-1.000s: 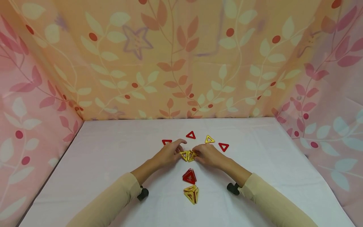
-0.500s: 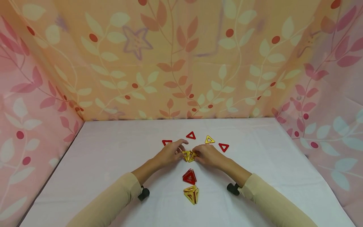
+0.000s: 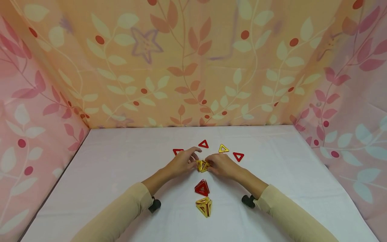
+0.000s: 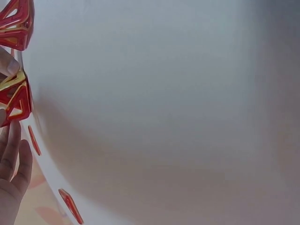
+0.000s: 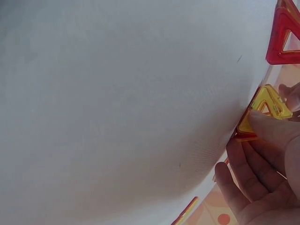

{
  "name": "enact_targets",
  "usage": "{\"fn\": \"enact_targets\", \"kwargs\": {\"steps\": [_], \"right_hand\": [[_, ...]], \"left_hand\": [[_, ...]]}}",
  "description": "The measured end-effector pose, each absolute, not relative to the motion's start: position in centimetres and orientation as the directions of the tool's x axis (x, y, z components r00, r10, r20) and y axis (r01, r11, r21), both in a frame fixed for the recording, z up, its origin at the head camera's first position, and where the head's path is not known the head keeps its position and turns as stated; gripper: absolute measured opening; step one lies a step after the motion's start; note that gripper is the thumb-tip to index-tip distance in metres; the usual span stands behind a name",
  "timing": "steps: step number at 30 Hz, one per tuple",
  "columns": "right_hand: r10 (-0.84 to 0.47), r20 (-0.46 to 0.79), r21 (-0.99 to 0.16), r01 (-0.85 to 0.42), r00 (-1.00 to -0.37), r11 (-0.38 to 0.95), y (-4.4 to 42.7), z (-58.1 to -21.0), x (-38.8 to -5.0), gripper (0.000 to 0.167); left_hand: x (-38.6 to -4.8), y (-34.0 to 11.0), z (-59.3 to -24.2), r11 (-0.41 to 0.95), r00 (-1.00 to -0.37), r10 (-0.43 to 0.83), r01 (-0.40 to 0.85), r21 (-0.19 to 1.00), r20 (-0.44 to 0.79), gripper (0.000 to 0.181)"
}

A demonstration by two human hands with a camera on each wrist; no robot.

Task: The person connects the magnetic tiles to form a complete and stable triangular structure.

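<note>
In the head view, my left hand point(image 3: 182, 163) and right hand point(image 3: 224, 166) meet over yellow magnetic triangle tiles point(image 3: 203, 166) at mid-table. The tiles lean together, and red ones show among them in the wrist views. Thumb and fingers of the left hand pinch the left side of the piece, partly cut off in the left wrist view. From the right, the right thumb point(image 5: 274, 129) presses a yellow tile against the fingers behind it. Nearer the front stand a red triangle pyramid point(image 3: 202, 188) and a yellow one point(image 3: 204, 206).
Behind the hands lie flat red triangle tiles point(image 3: 204, 144), one partly covered by the left hand, and a yellow triangle tile point(image 3: 223, 148). Another red tile point(image 3: 238, 156) lies to the right. Patterned cloth point(image 3: 193, 67) encloses the back and sides of the white table point(image 3: 105, 161).
My left hand has shifted slightly to the right, and the left yellow tile has tilted in closer to the right one. The right hand holds its place.
</note>
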State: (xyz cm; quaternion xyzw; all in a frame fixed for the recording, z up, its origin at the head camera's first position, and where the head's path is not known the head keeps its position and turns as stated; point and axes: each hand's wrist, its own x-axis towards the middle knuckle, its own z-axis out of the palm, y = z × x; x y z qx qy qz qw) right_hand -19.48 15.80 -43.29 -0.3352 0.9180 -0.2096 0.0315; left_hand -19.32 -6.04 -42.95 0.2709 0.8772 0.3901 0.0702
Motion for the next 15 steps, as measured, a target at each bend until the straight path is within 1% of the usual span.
{"fn": "enact_targets", "kwargs": {"steps": [9,15], "right_hand": [[-0.631,0.09,-0.398,-0.609,-0.77,0.686,15.78,-43.4,-19.45,0.032],[-0.63,0.089,-0.398,-0.607,-0.772,0.688,15.76,-43.44,-19.48,0.032]], "left_hand": [[-19.34,-5.26,-42.91,0.545,-0.841,0.537,0.408,0.732,0.069,0.043],[-19.29,-5.05,-42.93,0.545,-0.838,0.54,0.42,0.726,0.079,0.043]]}}
